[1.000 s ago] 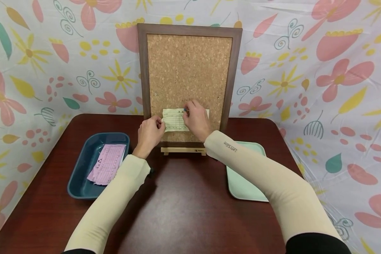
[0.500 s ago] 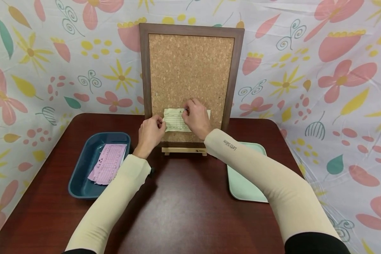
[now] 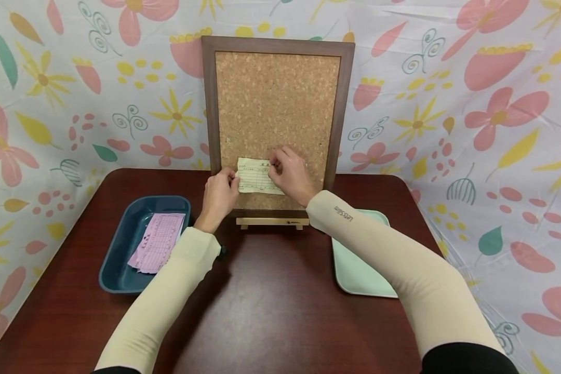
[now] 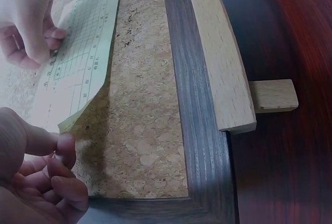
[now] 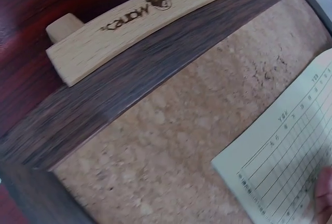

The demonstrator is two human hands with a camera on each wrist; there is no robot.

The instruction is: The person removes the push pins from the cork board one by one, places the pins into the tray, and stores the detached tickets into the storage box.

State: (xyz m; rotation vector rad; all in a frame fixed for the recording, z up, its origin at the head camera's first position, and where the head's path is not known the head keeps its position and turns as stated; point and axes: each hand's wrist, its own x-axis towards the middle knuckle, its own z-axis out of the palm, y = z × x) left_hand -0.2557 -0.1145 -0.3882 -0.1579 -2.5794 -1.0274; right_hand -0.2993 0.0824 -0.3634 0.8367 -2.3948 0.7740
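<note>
A pale yellow-green receipt slip (image 3: 254, 177) with a printed grid lies across the lower part of a framed cork board (image 3: 278, 104). My left hand (image 3: 219, 195) pinches the slip's left edge between thumb and finger. In the left wrist view, the slip's near corner (image 4: 70, 124) lifts off the cork at those fingertips. At the slip's upper middle, my right hand (image 3: 291, 174) has thumb and fingers drawn together on a small blue push pin, now hidden by the fingers. This hand also covers much of the slip's right half.
The board stands on a light wooden easel (image 3: 272, 222) at the back of a dark red table (image 3: 271, 301). At left, a blue tray (image 3: 114, 259) holds pink slips (image 3: 159, 241). A pale green tray (image 3: 360, 272) sits at right, partly under my right forearm. Patterned cloth (image 3: 402, 104) hangs behind.
The blue pin that showed at my right fingertips is now out of sight. The slip tilts slightly more, its left end raised, and my left hand has shifted a little left.
</note>
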